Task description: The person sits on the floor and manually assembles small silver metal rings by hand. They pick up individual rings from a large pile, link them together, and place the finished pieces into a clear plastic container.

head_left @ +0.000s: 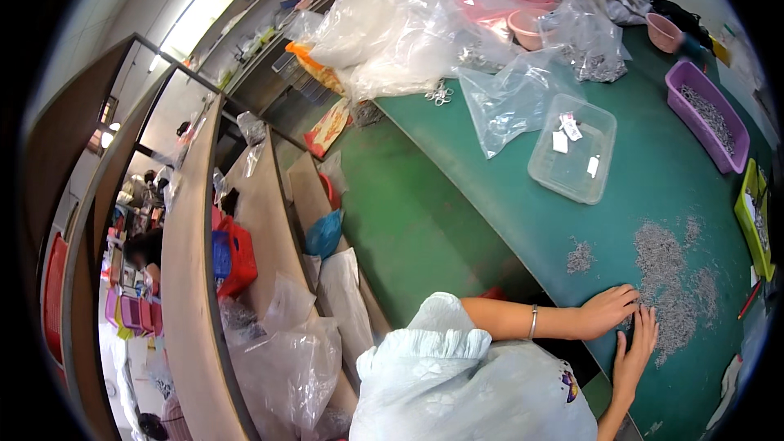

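A spread of small grey metal pieces (pixel 663 278) lies on the green tabletop (pixel 490 171). My left hand (pixel 606 312), with a bracelet at its wrist, rests at the left edge of that spread. Its fingers are bent down and close together, and whatever is at their tips is too small to make out. Just below it, my right hand (pixel 635 353) lies on the table, fingers stretched upward and thumb apart. The two hands nearly touch at the fingertips. A smaller heap of similar pieces (pixel 580 257) sits above my left hand.
A clear plastic container (pixel 574 151) holds white slips. On the far right stand a purple basket (pixel 709 118) of metal pieces and a green tray (pixel 755 216). Plastic bags (pixel 408 28) pile up at the back. Wooden shelves (pixel 192 278) with bags and a red basket (pixel 238 257) are left.
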Tool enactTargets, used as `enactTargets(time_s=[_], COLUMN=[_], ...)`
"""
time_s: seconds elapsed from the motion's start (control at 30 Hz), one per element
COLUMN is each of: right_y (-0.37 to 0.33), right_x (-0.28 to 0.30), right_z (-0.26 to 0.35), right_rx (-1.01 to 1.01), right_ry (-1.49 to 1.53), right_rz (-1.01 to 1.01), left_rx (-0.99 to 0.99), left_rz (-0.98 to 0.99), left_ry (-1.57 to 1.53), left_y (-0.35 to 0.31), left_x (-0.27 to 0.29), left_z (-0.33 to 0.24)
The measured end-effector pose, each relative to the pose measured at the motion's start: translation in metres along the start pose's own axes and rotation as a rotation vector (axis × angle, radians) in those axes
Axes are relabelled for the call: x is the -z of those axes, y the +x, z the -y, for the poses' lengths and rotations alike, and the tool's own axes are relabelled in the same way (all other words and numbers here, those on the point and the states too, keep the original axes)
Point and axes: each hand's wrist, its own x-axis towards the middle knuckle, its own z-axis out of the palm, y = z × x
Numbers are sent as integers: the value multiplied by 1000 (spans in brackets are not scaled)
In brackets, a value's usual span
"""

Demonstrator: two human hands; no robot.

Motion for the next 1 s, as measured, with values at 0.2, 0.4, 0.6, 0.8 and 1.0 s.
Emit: enactTargets(time_s=[0.2, 0.4, 0.6, 0.8, 1.0], right_y=[-13, -15, -17, -10, -9], right_x=[-11, -15, -12, -33, -1], right_z=[-44, -58, -58, -79, -55], right_rx=[57, 84, 64, 165, 188], right_ry=[35, 95, -1, -112, -146], right_rz=[-131, -244, -305, -198, -383], left_rx=[-82, -51, -37, -32, 81], left_rz=[-95, -82, -175, -64, -26], left_ry=[-29, -72, -221, -44, 328], left_y=[12, 26, 36, 38, 22], left_x=[-13, -35, -49, -37, -54], left_z=[14, 16, 12, 7, 0])
